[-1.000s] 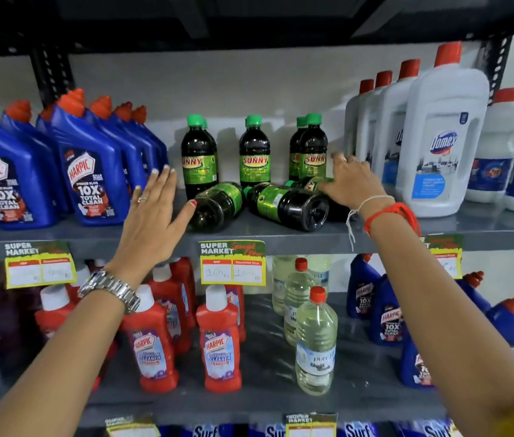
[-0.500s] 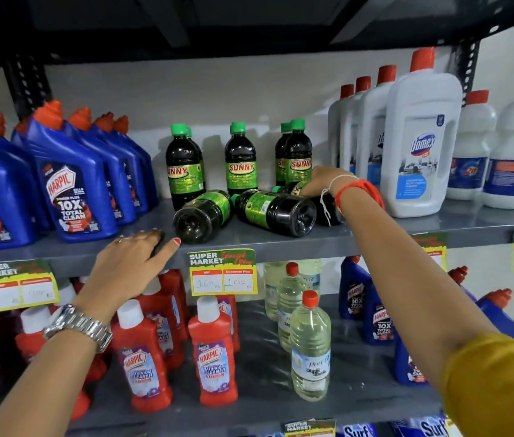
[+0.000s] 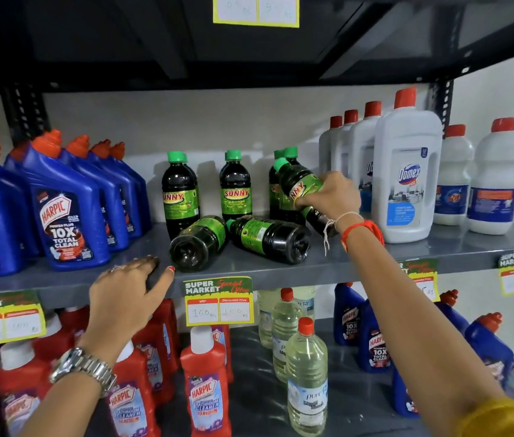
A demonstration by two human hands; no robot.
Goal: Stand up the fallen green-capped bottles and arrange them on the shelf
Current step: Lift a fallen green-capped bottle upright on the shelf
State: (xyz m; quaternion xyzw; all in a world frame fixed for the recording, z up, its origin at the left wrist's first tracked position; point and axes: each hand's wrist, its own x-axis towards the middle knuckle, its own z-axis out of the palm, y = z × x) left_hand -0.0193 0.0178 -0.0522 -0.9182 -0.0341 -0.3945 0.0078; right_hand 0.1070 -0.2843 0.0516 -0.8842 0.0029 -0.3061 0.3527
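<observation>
Two green-capped bottles (image 3: 236,239) lie on their sides near the shelf (image 3: 344,263) front, bases toward the camera and caps pointing back. The right hand (image 3: 331,195) has its fingers wrapped around a third one (image 3: 300,187), tilted cap up-left, probably mid-way to upright. The left hand (image 3: 126,294) rests open on the shelf edge, likely for balance.

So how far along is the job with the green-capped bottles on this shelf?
Early. Several green-capped bottles stand at the back. The right hand holds one tilted bottle in its grip, partly raised. Two fallen bottles lie on the shelf. The left hand rests on its edge, holding nothing.
</observation>
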